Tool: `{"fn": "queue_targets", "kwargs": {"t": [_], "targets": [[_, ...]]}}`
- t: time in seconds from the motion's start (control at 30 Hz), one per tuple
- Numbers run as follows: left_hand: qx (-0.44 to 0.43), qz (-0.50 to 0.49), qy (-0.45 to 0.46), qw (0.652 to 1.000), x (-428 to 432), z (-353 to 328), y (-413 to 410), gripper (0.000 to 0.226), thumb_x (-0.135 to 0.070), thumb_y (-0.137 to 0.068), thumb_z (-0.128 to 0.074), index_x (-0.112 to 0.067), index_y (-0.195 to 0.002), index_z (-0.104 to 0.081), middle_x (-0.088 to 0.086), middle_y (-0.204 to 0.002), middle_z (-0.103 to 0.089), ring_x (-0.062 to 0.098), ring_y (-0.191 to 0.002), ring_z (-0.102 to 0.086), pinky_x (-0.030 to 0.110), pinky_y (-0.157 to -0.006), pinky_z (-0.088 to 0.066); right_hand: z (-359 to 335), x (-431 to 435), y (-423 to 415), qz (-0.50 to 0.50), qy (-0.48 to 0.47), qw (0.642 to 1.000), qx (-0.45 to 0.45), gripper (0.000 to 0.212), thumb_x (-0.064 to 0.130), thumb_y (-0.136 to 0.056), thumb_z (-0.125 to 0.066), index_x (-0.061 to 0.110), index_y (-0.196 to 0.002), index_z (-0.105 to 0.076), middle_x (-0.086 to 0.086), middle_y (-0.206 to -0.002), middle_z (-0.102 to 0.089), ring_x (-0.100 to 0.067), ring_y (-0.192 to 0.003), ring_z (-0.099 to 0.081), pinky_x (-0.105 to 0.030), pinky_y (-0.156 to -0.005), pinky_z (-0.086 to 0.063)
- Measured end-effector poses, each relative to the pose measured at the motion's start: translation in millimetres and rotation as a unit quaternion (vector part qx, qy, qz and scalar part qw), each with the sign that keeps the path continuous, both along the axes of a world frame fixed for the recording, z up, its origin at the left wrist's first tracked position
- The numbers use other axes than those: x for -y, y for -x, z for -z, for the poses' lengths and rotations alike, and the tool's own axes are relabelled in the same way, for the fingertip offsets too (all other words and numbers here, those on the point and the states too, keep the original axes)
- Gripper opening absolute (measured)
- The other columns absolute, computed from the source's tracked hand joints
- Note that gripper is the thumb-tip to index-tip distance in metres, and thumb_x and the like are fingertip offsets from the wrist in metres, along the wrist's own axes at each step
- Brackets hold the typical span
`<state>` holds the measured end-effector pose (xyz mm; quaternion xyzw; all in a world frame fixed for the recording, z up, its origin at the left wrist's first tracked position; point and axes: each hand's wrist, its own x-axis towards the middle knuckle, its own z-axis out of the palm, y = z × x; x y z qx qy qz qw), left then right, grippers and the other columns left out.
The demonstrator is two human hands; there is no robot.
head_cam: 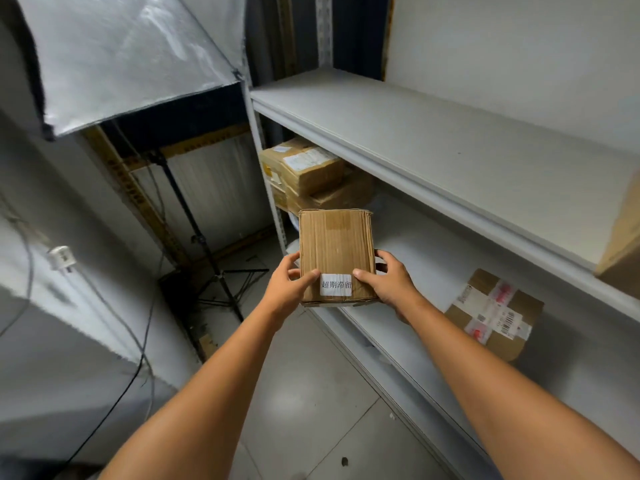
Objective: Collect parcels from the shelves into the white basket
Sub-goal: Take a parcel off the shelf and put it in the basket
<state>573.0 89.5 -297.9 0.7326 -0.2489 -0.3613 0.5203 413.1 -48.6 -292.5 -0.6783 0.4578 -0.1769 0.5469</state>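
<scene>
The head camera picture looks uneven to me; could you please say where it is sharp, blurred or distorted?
Head view: the brown cardboard box with a white label, gripped by the left hand and right hand, is sharp; the left edge is smeared; the grey metal shelves bow from wide-angle distortion; the silver softbox shows mild glare.

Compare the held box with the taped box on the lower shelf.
The held box is in the grip of left hand and right hand; the taped box lies on the shelf, untouched. The held box bears one small white label; the taped box has red-and-white tape and a barcode. Both are brown cardboard.
</scene>
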Motion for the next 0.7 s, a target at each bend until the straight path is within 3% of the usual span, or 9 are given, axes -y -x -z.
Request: {"fn": "queue_targets", "kwargs": {"t": [0.1,0.27,0.4,0.47,0.6,0.7], "targets": [[0.012,-0.036,-0.009,0.999,-24.6,-1.5,-18.2,0.056,-0.034,-0.091,-0.068,-0.032,-0.14,-0.041,0.0,-0.121,-0.058,0.012,-0.107,-0.057,0.03,-0.074,-0.05,-3.0,-15.0,-26.5,-0.038,-0.009,0.999,0.005,0.072,0.025,-0.087,-0.075,0.02,-0.149,-0.037,-0.007,-0.14,-0.05,-0.018,-0.112,-0.051,-0.042,-0.093,-0.055],[0.015,-0.098,-0.026,0.995,-57.5,0.5,-58.1,0.05,-0.034,-0.089,-0.071,-0.034,-0.132,-0.044,0.0,-0.129,-0.057,0.021,-0.116,-0.057,0.049,-0.09,-0.055,-5.4,-35.1,-80.0,-0.1,-0.008,0.995,-0.012,0.077,0.024,-0.085,-0.077,0.018,-0.15,-0.036,-0.006,-0.143,-0.05,-0.022,-0.118,-0.054,-0.044,-0.096,-0.053],[0.02,-0.144,-0.026,0.989,-81.5,-3.6,-78.2,0.06,-0.03,-0.09,-0.071,-0.028,-0.141,-0.04,0.0,-0.128,-0.053,0.02,-0.113,-0.055,0.037,-0.077,-0.056,-9.8,-47.7,-117.5,-0.156,0.001,0.988,-0.015,0.08,0.023,-0.085,-0.076,0.021,-0.153,-0.034,-0.008,-0.144,-0.05,-0.026,-0.124,-0.053,-0.049,-0.102,-0.049],[0.017,-0.176,-0.025,0.984,-94.3,-7.1,-84.5,0.066,-0.03,-0.089,-0.071,-0.028,-0.145,-0.037,0.001,-0.13,-0.051,0.021,-0.114,-0.054,0.038,-0.079,-0.055,-13.5,-55.0,-132.2,-0.188,-0.004,0.982,-0.01,0.078,0.021,-0.087,-0.075,0.022,-0.153,-0.034,-0.008,-0.143,-0.05,-0.026,-0.124,-0.052,-0.049,-0.102,-0.049],[0.016,-0.231,-0.033,0.972,-123.1,-12.4,-85.4,0.071,-0.031,-0.089,-0.07,-0.026,-0.149,-0.032,0.004,-0.137,-0.048,0.024,-0.12,-0.052,0.045,-0.09,-0.054,-15.8,-71.1,-155.9,-0.234,-0.009,0.972,-0.005,0.08,0.022,-0.085,-0.077,0.021,-0.152,-0.034,-0.006,-0.141,-0.05,-0.022,-0.12,-0.052,-0.043,-0.095,-0.052],[0.013,-0.281,-0.036,0.959,-146.1,-16.1,-73.6,0.073,-0.031,-0.089,-0.071,-0.026,-0.15,-0.03,0.003,-0.138,-0.048,0.025,-0.121,-0.052,0.045,-0.093,-0.053,-15.3,-85.4,-166.0,-0.286,0.002,0.958,-0.009,0.078,0.026,-0.084,-0.078,0.024,-0.15,-0.037,-0.002,-0.128,-0.051,-0.021,-0.111,-0.053,-0.041,-0.08,-0.054]]}}
